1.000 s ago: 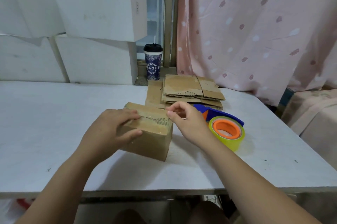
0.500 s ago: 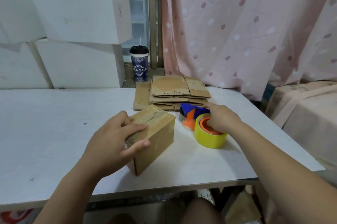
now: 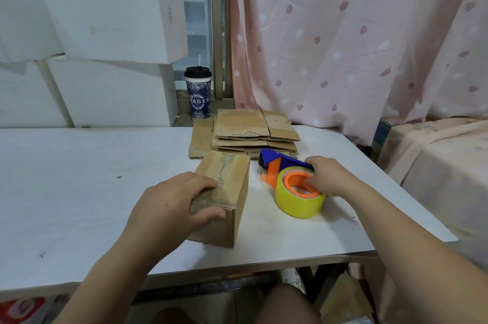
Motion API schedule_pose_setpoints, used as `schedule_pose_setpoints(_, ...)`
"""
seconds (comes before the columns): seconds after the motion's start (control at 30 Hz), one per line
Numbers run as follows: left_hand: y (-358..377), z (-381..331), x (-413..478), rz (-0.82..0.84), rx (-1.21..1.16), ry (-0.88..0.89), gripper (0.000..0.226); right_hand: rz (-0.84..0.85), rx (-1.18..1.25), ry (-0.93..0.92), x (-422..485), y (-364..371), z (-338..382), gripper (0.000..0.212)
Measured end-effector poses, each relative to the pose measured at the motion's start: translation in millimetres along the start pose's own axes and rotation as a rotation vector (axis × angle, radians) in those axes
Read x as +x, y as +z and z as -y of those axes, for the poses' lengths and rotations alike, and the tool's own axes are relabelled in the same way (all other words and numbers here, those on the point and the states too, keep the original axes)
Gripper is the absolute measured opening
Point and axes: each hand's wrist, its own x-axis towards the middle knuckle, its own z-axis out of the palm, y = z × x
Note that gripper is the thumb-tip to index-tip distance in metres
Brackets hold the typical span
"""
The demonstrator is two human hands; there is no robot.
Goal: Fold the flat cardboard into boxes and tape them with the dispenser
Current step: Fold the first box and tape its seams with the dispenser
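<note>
Here the left hand [image 3: 171,207] grips the near end of the folded box [image 3: 232,186], thumb on its side. The right hand [image 3: 328,178] curls around the tape dispenser [image 3: 290,179] just beside the box on the tabletop [image 3: 79,178]. Flat cardboard [image 3: 245,128] lies stacked behind.

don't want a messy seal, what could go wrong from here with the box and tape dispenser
The right hand reaches into the orange core of the tape dispenser, so the roll may not spin freely. The left hand holds only the near end of the box, which might slide when tape pulls.
</note>
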Motion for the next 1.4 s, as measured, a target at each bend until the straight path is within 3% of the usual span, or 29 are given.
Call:
schedule_pose_setpoints(0.2,27,-16,4,-0.131,-0.050,-0.110,0.040,-0.306,0.214,-0.036,-13,-11,12,0.008)
schedule_pose_setpoints(0.33,40,-20,13,-0.162,-0.090,-0.071,0.030,-0.514,0.329,-0.145,-24,-31,34,0.013)
schedule_pose_setpoints(0.5,42,-21,22,-0.183,-0.178,-0.036,0.031,-0.680,0.297,-0.305,-31,-44,66,0.020)
schedule_pose_setpoints(0.6,40,-23,25,-0.211,-0.377,-0.106,0.029,-0.770,0.175,-0.401,-30,-38,82,0.024)
schedule_pose_setpoints(0.67,34,-27,26,-0.235,-0.628,-0.205,0.032,-0.794,0.126,-0.446,-30,-30,90,0.025)
schedule_pose_setpoints(0.8,21,-33,37,-0.286,-0.998,-0.433,0.062,-0.867,0.044,-0.485,-35,-17,101,0.024)
schedule_pose_setpoints(0.97,7,-44,61,-0.384,-1.193,-0.584,0.043,-0.987,-0.047,-0.572,-44,-15,117,0.031)
schedule_pose_setpoints(1.27,15,-40,60,-0.526,-1.616,-0.779,0.021,-0.962,-0.009,-0.572,-41,-9,118,0.035)
schedule_pose_setpoints(1.4,18,-39,55,-0.531,-1.640,-0.824,0.019,-0.921,0.011,-0.656,-43,0,116,0.044)
